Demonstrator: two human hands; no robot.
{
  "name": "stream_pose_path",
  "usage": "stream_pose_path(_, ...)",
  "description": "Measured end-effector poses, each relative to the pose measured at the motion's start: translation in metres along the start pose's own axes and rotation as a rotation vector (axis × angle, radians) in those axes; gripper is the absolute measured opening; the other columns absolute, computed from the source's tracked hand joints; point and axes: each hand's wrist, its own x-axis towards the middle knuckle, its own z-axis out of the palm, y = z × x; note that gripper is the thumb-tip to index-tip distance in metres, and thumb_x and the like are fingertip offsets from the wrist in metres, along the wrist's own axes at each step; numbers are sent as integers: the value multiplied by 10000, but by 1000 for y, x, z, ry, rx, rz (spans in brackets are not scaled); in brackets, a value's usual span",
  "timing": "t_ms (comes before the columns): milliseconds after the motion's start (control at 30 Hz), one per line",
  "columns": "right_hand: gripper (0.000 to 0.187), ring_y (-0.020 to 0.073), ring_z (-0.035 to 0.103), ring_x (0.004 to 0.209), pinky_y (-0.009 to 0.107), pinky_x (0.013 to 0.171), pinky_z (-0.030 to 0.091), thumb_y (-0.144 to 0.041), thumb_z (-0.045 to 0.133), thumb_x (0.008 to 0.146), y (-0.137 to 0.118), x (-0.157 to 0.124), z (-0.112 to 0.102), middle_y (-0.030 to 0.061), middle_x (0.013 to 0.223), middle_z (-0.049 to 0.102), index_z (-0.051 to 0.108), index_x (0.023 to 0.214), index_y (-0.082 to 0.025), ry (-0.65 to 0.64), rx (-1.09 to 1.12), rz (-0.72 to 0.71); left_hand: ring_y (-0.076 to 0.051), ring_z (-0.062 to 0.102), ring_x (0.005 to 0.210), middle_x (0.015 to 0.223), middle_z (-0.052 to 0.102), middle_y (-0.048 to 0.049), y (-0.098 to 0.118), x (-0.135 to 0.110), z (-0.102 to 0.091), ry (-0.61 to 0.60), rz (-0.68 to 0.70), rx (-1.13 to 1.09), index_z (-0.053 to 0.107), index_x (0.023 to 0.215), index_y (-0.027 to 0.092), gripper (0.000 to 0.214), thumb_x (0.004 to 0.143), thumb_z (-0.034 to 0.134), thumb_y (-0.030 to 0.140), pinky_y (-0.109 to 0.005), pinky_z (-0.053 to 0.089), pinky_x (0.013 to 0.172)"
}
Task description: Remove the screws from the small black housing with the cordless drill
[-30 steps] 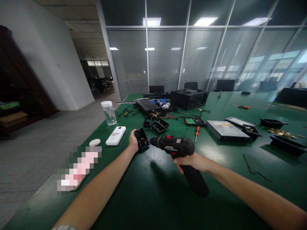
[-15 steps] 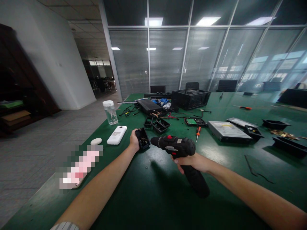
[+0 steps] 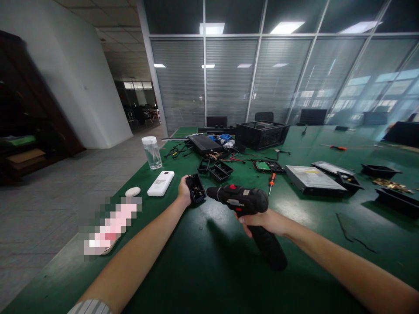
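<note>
Tray [image 3: 195, 188] contents too small to read; a pixelated block hides something near-left. Left hand [image 3: 183, 192] grips the small black tray, tilted up, mid-table. Right hand [image 3: 262, 220] clenched on the black drill [image 3: 244, 201], nose just right of the tray. More trays [image 3: 216, 170] and a screwdriver [image 3: 270, 181] lie beyond.

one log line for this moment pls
left hand: holds small black tray, tilted | right hand: grips cordless drill, its nose close to tray | surface: green table

My head has turned slightly left, so the drill [image 3: 244, 199] and small black tray [image 3: 195, 188] sit a touch further right.
</note>
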Motion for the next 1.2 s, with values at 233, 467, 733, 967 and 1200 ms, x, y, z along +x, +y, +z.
stream_pose_path(233,244,132,557,500,265,543,404,-364,632,766,1,0,0,-29,545,589,539,854,-156,7,4,5,-210,606,531,589,591,-42,0,-1,1,-8,-7,-3,591,746,166,312,784,444,440,-354,508,537)
stream_pose_path(467,226,122,524,505,257,543,393,-356,610,785,1,0,-1,-15,532,603,547,839,-146,-11,-23,11,-227,624,568,598,594,-53,-1,0,-1,-3,-31,-5,598,754,158,336,781,447,456,-367,517,545)
stream_pose_path(733,251,122,534,488,262,529,396,-360,636,762,-2,0,1,-33,544,579,537,862,-152,8,21,15,-225,623,566,598,593,-51,0,0,-1,-3,-32,-16,590,754,158,321,778,454,448,-369,520,552)
stream_pose_path(967,244,126,547,493,267,529,405,-354,630,765,-2,-1,1,-30,543,585,534,858,-150,0,14,1,-226,619,553,601,596,-54,-1,0,-1,7,-23,-3,598,760,153,335,782,451,454,-369,513,542)
stream_pose_path(1200,253,126,546,498,261,526,388,-363,625,777,0,0,0,-31,557,584,531,883,-154,0,-1,16,-202,595,509,582,583,-38,0,0,0,15,-29,-25,591,745,156,317,778,458,442,-349,504,533)
